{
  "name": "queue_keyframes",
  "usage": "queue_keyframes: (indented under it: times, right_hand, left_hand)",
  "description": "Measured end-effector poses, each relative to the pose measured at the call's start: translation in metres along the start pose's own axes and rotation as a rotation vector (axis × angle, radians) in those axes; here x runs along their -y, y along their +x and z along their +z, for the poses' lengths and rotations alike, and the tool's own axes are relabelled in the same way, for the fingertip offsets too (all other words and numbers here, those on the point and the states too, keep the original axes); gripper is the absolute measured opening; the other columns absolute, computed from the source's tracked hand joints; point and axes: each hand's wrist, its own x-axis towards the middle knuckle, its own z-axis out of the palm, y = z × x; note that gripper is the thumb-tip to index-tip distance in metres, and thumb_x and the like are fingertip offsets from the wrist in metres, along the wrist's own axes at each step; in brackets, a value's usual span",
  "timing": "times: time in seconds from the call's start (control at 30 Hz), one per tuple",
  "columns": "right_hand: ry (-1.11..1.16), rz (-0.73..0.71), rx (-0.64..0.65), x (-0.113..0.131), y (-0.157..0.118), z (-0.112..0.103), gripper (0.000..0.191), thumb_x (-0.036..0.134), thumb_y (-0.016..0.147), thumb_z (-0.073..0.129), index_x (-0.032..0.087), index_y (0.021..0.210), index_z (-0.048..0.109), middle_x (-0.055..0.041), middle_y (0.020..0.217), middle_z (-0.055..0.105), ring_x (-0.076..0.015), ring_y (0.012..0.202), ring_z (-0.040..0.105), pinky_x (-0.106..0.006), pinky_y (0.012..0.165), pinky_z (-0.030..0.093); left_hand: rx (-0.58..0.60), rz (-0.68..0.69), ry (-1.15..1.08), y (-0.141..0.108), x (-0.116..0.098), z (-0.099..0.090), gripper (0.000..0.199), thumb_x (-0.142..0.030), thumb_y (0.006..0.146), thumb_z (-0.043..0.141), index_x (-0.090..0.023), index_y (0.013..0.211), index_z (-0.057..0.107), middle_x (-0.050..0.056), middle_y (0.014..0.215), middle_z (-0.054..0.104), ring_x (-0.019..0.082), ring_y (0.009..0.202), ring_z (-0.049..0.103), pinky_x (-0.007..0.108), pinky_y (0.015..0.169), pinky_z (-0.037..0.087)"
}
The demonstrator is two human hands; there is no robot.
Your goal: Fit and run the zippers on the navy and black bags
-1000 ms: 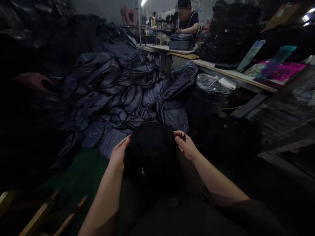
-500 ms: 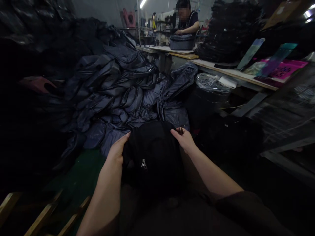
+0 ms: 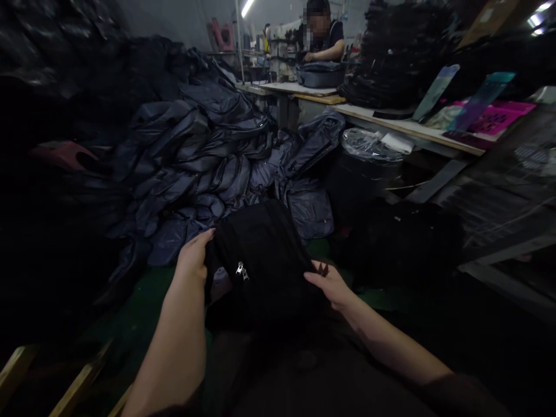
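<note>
A black fabric bag is held up in front of my body, tilted down to the right. Two silvery zipper pulls show on its left part. My left hand is closed on the bag's left edge, thumb on top. On the right side my right hand grips the other edge, and the dark tips of a small tool, perhaps thread snips, stick out from its fingers. The bag's underside and the fingers beneath it are hidden.
A large heap of dark grey-blue bags lies ahead and left. At a worktable a person handles a grey bag. A pink basket and a plastic-lined bin stand right. Wooden bars lie lower left.
The bag has tilted, its right side dropping lower with my right hand. My left hand has moved slightly left, and the zipper pulls have shifted left and up.
</note>
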Motion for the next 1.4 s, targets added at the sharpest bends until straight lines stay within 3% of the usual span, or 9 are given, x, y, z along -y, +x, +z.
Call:
queue_keyframes:
  times: [0.13,0.2,0.33,0.43,0.63,0.83,1.1,1.23,1.4]
  right_hand:
    - [0.193,0.056,-0.056,0.016,0.007,0.006,0.034,0.031,0.07,0.071,0.021,0.102,0.067,-0.0035,0.086,0.07,-0.02,0.075,0.065,-0.03,0.07,0.051]
    - [0.234,0.099,-0.086,0.017,0.008,0.007,0.034,0.029,0.069,0.072,0.02,0.101,0.068,-0.0039,0.085,0.071,-0.0207,0.075,0.066,-0.03,0.069,0.052]
    - [0.259,0.146,-0.155,0.009,0.008,0.008,0.032,0.028,0.066,0.074,0.021,0.097,0.069,-0.0036,0.082,0.071,-0.0211,0.072,0.067,-0.03,0.067,0.053]
    - [0.27,0.144,-0.15,0.006,0.006,0.008,0.033,0.028,0.066,0.074,0.021,0.098,0.068,-0.0036,0.082,0.072,-0.0209,0.072,0.067,-0.029,0.066,0.053]
    - [0.246,0.178,-0.131,0.012,-0.002,0.006,0.038,0.029,0.064,0.074,0.02,0.1,0.068,-0.0044,0.084,0.072,-0.0209,0.071,0.067,-0.029,0.065,0.052]
    - [0.204,0.209,-0.049,0.013,-0.012,0.001,0.035,0.027,0.062,0.074,0.02,0.096,0.07,-0.0044,0.084,0.072,-0.0204,0.073,0.067,-0.028,0.067,0.05]
    - [0.183,0.274,0.086,0.006,-0.035,-0.003,0.036,0.026,0.059,0.074,0.02,0.094,0.071,-0.0039,0.078,0.071,-0.0207,0.069,0.066,-0.03,0.064,0.05]
    - [0.252,0.246,-0.017,0.003,-0.032,-0.006,0.037,0.026,0.062,0.075,0.02,0.097,0.069,-0.0053,0.086,0.071,-0.0229,0.077,0.067,-0.032,0.068,0.051]
    - [0.326,0.227,-0.228,-0.002,-0.016,-0.017,0.038,0.031,0.066,0.075,0.021,0.101,0.065,-0.0058,0.093,0.071,-0.0243,0.084,0.066,-0.035,0.074,0.052]
  left_hand:
    - [-0.093,0.3,0.286,-0.021,-0.006,-0.01,0.032,-0.033,0.06,0.074,-0.021,0.089,0.069,0.007,0.11,0.064,0.029,0.12,0.043,0.039,0.106,0.026]
    - [-0.05,0.449,0.515,-0.044,-0.001,-0.011,0.035,-0.039,0.068,0.067,-0.022,0.098,0.067,0.007,0.111,0.062,0.027,0.115,0.047,0.037,0.103,0.029]
    - [0.211,0.412,0.733,-0.087,0.024,-0.002,0.065,-0.049,0.067,0.065,-0.022,0.124,0.052,0.006,0.095,0.061,0.021,0.078,0.058,0.034,0.077,0.046]
    - [0.272,0.44,0.738,-0.097,0.037,0.002,0.06,-0.045,0.067,0.066,-0.024,0.123,0.054,0.005,0.093,0.06,0.019,0.074,0.058,0.032,0.072,0.047]
    - [0.358,0.16,0.396,-0.085,0.034,0.0,0.047,-0.044,0.075,0.059,-0.02,0.115,0.06,0.001,0.07,0.06,0.013,0.054,0.055,0.026,0.054,0.048]
    - [0.277,0.116,0.131,-0.075,0.024,0.003,0.038,-0.042,0.065,0.07,-0.015,0.092,0.065,-0.001,0.061,0.058,0.01,0.048,0.051,0.021,0.045,0.043]
    - [0.098,0.153,-0.037,0.012,-0.005,0.029,0.026,-0.032,0.065,0.069,-0.013,0.081,0.061,-0.001,0.057,0.057,0.007,0.046,0.049,0.02,0.048,0.042]
    - [0.065,0.135,-0.042,0.034,0.002,0.039,0.027,-0.028,0.069,0.065,-0.014,0.091,0.056,0.006,0.076,0.065,0.011,0.063,0.06,0.025,0.062,0.048]
    - [0.066,0.153,0.098,-0.001,0.038,0.027,0.037,-0.034,0.068,0.066,-0.02,0.1,0.055,0.005,0.097,0.064,0.016,0.088,0.061,0.031,0.08,0.047]
